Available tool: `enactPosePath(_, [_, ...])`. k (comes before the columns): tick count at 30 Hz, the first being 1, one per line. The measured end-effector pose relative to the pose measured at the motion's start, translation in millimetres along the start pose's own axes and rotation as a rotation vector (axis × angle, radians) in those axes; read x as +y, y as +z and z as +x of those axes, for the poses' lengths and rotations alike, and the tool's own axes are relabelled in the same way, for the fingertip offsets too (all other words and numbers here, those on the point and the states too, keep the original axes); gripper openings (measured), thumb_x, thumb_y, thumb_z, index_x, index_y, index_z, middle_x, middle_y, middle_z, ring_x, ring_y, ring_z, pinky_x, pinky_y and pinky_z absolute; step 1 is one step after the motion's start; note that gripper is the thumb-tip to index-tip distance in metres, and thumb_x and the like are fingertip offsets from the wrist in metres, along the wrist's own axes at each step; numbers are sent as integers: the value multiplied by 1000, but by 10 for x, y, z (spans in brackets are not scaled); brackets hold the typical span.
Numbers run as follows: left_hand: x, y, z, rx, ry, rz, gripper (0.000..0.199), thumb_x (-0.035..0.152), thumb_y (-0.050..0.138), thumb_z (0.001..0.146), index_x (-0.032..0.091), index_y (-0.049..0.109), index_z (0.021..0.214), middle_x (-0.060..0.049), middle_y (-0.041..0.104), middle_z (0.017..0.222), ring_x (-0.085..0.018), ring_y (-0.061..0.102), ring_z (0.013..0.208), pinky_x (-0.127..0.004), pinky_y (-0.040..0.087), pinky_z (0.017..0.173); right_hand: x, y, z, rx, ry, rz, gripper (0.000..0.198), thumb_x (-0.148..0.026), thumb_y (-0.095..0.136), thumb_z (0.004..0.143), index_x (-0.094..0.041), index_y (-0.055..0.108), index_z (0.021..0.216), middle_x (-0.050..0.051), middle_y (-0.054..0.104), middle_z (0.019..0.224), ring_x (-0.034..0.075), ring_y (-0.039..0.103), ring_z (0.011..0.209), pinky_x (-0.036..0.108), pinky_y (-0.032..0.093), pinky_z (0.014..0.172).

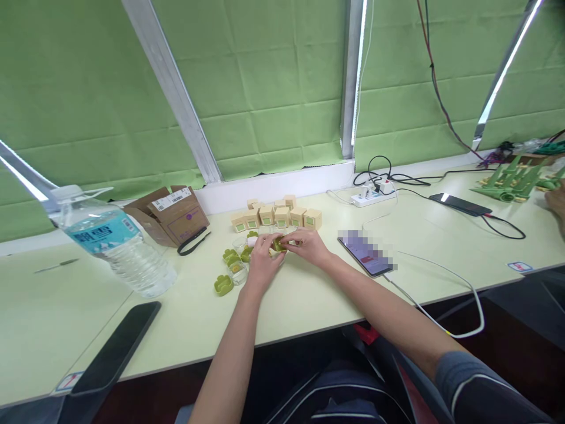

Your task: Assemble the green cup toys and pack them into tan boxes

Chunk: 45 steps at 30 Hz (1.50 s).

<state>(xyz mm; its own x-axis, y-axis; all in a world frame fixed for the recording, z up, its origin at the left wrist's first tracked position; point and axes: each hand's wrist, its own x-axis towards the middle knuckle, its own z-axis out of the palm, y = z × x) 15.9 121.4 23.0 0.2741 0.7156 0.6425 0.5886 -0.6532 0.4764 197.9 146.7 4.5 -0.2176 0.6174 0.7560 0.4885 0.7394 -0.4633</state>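
My left hand (265, 259) and my right hand (308, 244) meet over the table, fingers closed around one small green flower-shaped cup (278, 243). To the left of my left hand lie more green flower-shaped pieces (223, 285) and several clear plastic cups (238, 272), some with green or yellow bits inside. Just behind my hands stands a cluster of small cream-coloured boxes (281, 218), each with a green-edged window on its front. My fingers partly hide the cup and the pieces behind it.
A large water bottle (119, 247), an open cardboard box (174, 218) and a black phone (119, 341) are on the left. On the right lie a lit phone (367, 254) with a white cable, a power strip (373, 199), a dark phone (459, 204) and green plastic parts (507, 185) near another person's hand (557, 200).
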Motion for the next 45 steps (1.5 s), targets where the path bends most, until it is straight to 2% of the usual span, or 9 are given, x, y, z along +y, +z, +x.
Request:
enactPosePath(7, [-4,6,-9,-6,2,-11,45,12,67,80,25,64,123,-6,62,116,-21,63,104,-37,55,91,17,-9,-6,-19,-19,-67,10,-24,74,88,-28,82,92,-1,80,85,16,63,69,27,49,67])
enactPosePath(11, [2,5,-6,3,9,-12,44,12,67,80,25,64,122,-7,62,116,-21,63,103,-37,54,92,57,-2,-2,-38,-42,-137,13,-25,69,91,-29,82,92,-1,80,85,17,65,71,29,49,69])
enactPosePath(17, [-1,6,-4,-3,16,-18,43,13,67,80,25,64,122,-6,62,115,-21,63,105,-37,54,94,106,-3,6,-78,-140,-159,16,-24,65,95,-28,80,92,-1,81,92,16,69,76,30,48,77])
enactPosePath(29, [-72,38,-8,9,72,-35,45,10,70,79,25,65,121,-6,65,114,-21,64,103,-37,54,90,131,20,-6,-37,-204,-197,13,-23,68,93,-24,79,87,0,81,85,14,67,71,27,47,73])
enactPosePath(45, [-105,11,-14,2,137,-46,44,16,76,80,25,66,122,-5,70,112,-21,66,102,-38,55,91,74,-27,-25,-99,-131,-156,11,-23,73,90,-28,83,92,-1,81,87,15,60,69,23,45,65])
